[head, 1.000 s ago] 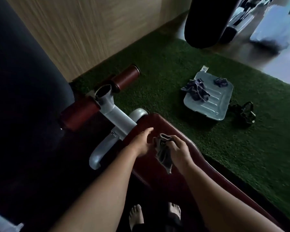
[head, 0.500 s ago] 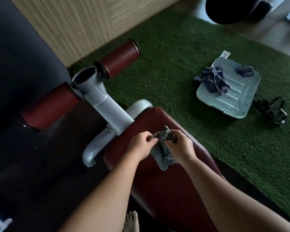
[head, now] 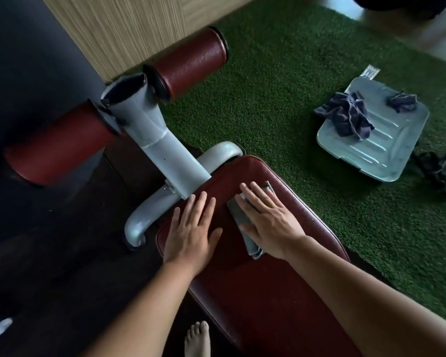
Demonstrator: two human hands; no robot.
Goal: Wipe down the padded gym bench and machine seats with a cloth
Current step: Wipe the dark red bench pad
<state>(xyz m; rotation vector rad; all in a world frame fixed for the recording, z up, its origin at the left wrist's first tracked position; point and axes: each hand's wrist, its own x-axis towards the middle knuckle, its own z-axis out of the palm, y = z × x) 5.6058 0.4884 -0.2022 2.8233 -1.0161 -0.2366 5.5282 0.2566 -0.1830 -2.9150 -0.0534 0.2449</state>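
A dark red padded bench (head: 255, 292) runs from the lower right up to the middle of the view. My right hand (head: 268, 222) lies flat with straight fingers on a folded grey cloth (head: 238, 215), pressing it onto the pad near the bench's far end. My left hand (head: 191, 230) rests flat on the bare pad just left of the cloth, fingers spread. Most of the cloth is hidden under my right hand.
A grey metal post (head: 160, 140) with two red roller pads (head: 191, 63) stands beyond the bench end. On the green turf to the right lies a pale tray (head: 386, 150) with dark cloths (head: 348, 117); black straps (head: 440, 168) lie beside it. My bare foot (head: 197, 338) shows below.
Both hands held the cloth up between them before. Now the cloth is laid on the pad under my flat right hand, and my left hand has let go and rests on the pad.
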